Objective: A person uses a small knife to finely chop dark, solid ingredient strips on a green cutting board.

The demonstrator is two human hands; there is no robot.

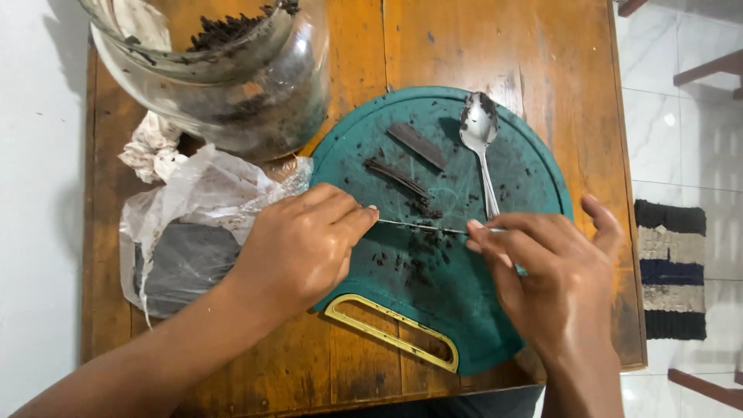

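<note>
Head view: a thin knife blade [422, 227] is held flat across a round green cutting board [534, 166] on the wooden bench [542, 54]. The left hand [298, 248] is closed around the handle end, which is hidden in the grip; the right hand [553, 275] pinches the tip end between thumb and forefinger, the other fingers spread. Dark crumbs [410, 263] lie scattered under and just beside the blade. Two dark strips [406, 159] and a metal spoon [481, 143] rest further up the board, apart from the blade.

For clean chopping, the tip should be kept pressed to the board as a pivot while the handle end is rocked. Fingertips are best kept on the spine, clear of the edge. Crumbs should be gathered toward the middle, away from the spoon. A glass jar [232, 93] and a plastic bag [190, 232] sit left of the board.
</note>
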